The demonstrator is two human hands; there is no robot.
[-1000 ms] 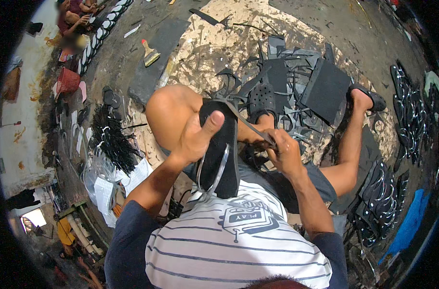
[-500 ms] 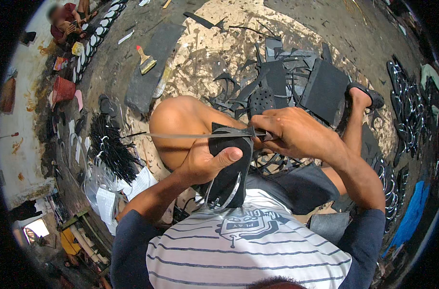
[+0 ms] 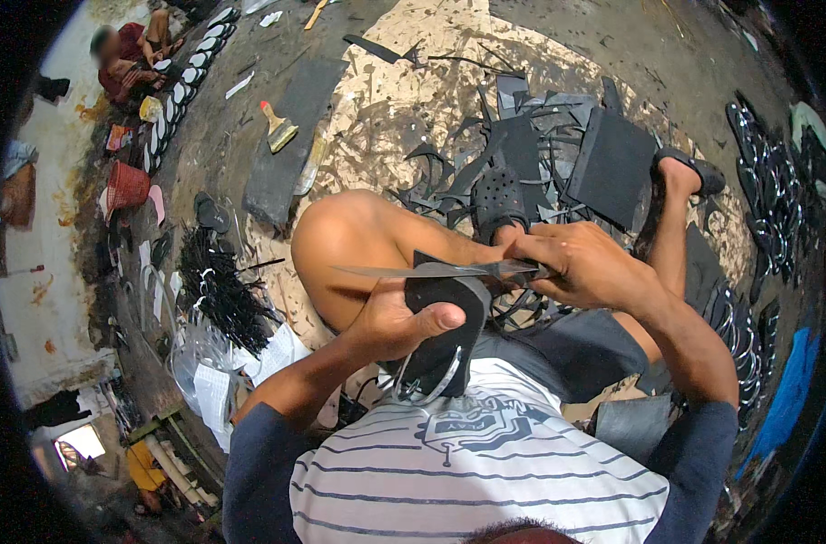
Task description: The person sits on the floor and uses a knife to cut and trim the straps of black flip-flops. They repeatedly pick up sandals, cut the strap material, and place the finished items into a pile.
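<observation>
My left hand (image 3: 396,319) grips a black rubber sandal sole (image 3: 442,340) upright against my striped shirt, thumb across its face. A pale strap loop hangs at its lower end. My right hand (image 3: 587,265) holds the handle of a long knife (image 3: 431,270), whose blade lies level across the sole's top edge, pointing left over my bare knee (image 3: 340,238).
Black rubber offcuts and sheets (image 3: 612,163) litter the floor ahead, with a perforated clog (image 3: 500,199). A brush (image 3: 278,127) lies on a dark slab (image 3: 286,172) at left. A heap of black straps (image 3: 215,286) lies left. Finished soles are stacked right (image 3: 767,208). Another person (image 3: 122,68) sits far left.
The knife has swung from slanting beside the sole to lying level across its top edge. My right hand has moved up and right, and my left hand has shifted lower on the sole.
</observation>
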